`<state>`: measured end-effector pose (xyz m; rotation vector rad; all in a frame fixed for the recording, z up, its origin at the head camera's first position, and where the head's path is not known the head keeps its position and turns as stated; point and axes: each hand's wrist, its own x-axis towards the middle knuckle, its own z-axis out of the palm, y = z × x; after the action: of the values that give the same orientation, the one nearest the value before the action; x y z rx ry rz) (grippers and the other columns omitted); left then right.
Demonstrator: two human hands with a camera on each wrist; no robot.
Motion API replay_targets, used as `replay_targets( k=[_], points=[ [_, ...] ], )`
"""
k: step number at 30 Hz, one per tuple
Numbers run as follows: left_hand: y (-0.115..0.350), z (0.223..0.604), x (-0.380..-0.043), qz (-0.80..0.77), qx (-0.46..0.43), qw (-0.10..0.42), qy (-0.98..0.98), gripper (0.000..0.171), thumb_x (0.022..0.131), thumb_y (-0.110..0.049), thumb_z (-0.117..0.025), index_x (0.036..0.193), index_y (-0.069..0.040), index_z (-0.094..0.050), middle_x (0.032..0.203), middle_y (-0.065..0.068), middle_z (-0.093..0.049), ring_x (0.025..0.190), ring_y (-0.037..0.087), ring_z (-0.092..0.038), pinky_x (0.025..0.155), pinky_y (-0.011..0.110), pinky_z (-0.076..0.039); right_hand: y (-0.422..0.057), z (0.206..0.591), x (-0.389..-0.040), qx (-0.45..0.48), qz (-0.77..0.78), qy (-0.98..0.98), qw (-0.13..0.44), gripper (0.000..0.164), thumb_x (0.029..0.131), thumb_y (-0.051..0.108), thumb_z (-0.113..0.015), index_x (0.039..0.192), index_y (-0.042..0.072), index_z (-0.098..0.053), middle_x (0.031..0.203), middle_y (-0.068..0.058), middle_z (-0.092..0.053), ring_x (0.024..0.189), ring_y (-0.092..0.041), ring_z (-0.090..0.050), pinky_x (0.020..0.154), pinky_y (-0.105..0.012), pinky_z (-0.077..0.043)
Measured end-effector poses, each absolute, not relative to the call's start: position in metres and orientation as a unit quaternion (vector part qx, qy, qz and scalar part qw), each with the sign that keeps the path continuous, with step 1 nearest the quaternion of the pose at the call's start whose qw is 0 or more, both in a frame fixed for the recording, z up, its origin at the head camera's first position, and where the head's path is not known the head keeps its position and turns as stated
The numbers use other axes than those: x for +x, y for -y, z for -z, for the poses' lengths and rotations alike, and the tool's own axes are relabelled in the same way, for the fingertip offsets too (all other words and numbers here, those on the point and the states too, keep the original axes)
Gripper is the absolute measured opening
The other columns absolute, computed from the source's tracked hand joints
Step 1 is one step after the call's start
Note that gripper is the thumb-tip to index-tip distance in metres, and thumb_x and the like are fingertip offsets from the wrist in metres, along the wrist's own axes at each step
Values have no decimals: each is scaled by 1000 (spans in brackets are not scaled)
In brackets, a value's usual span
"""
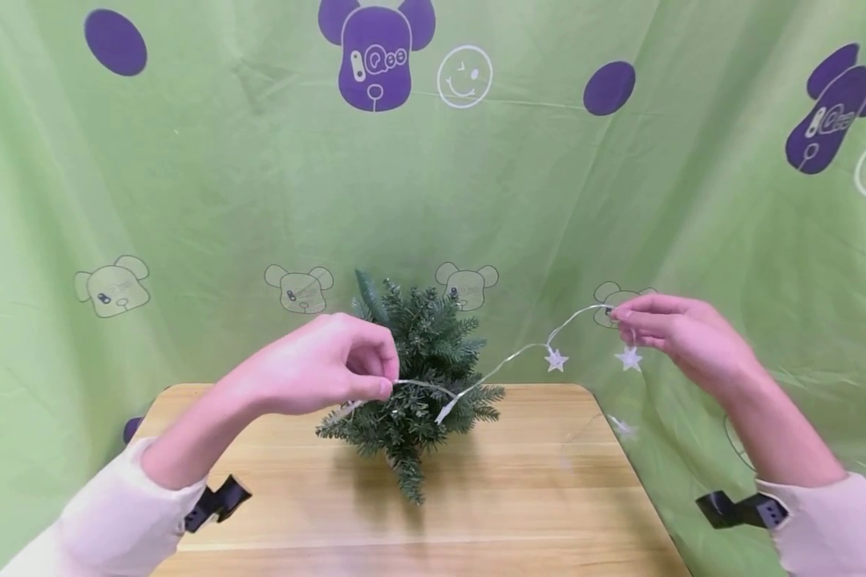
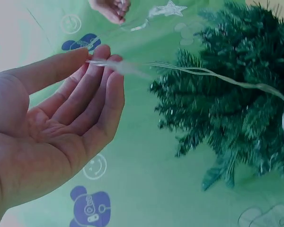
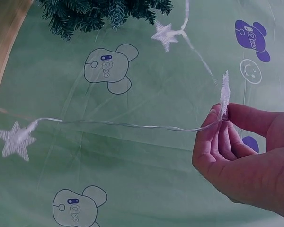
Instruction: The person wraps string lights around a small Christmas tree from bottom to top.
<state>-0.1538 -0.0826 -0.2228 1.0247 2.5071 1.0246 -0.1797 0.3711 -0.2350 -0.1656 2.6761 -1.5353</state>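
A string of star lights (image 1: 505,358) stretches between two hands in front of a small artificial Christmas tree (image 1: 422,344). The left hand (image 1: 332,361) pinches its clear wire between thumb and fingers, overlapping the tree's left side in the head view. The right hand (image 1: 681,332) pinches the wire farther along, to the right of the tree and higher. One star (image 1: 556,360) hangs from the span between them, and another star (image 1: 629,358) dangles just under the right fingertips. In the right wrist view a further star (image 3: 16,141) trails on loose wire.
The tree stands on a light wooden table (image 1: 274,473) with rounded back corners. Behind and around it hangs a green curtain (image 1: 520,200) printed with purple bear figures. A black wrist camera (image 1: 216,503) is strapped at the left cuff, another camera (image 1: 742,510) at the right.
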Motion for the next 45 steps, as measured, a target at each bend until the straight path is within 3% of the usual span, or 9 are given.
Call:
replay_targets(
  k=[6,12,20,26,31,41,45],
  points=[
    [67,235,-155,-349,365,161,-848,7,91,-14,-72,90,-19,-67,86,-11,-75,84,8,-70,83,34,-57,-367,237,-181,-48,498,-865,31,21,104,23,-58,121,14,-67,105,12,-70,97,-6,-66,89,-13,-53],
    [53,246,-161,-357,372,158,-842,6,90,-15,-72,89,-19,-68,82,-14,-74,82,8,-70,82,35,-55,-366,238,-182,-44,494,-867,39,20,104,25,-58,120,17,-66,106,13,-69,99,-6,-65,90,-13,-52],
    [36,260,-170,-339,369,150,-852,7,88,-12,-74,86,-18,-70,80,-10,-72,79,8,-67,77,31,-55,-364,243,-184,-51,486,-871,42,33,104,24,-57,129,3,-60,107,12,-69,99,-7,-65,90,-15,-52],
    [24,268,-172,-329,372,146,-855,11,87,-10,-75,82,-18,-69,77,-10,-70,75,8,-66,75,29,-55,-362,242,-186,-49,495,-867,39,28,104,24,-58,126,7,-63,107,12,-69,99,-7,-65,90,-15,-53],
    [11,270,-176,-336,363,111,-862,10,88,-12,-75,84,-18,-69,77,-10,-70,74,7,-65,76,27,-56,-360,240,-187,-52,512,-857,34,21,104,22,-58,121,15,-68,107,11,-70,98,-7,-66,90,-14,-53],
    [-6,276,-185,-401,295,10,-867,6,91,-10,-72,90,-15,-70,84,-3,-72,76,8,-65,73,23,-57,-359,241,-190,-41,517,-854,39,22,105,25,-57,123,16,-66,107,10,-69,100,-8,-65,91,-14,-52],
    [-12,283,-189,-394,301,-1,-868,5,90,-8,-72,90,-12,-71,84,-1,-73,74,8,-65,71,20,-56,-359,242,-190,-43,517,-854,38,22,104,24,-58,122,16,-67,108,10,-69,100,-7,-65,91,-13,-52]
  ],
)
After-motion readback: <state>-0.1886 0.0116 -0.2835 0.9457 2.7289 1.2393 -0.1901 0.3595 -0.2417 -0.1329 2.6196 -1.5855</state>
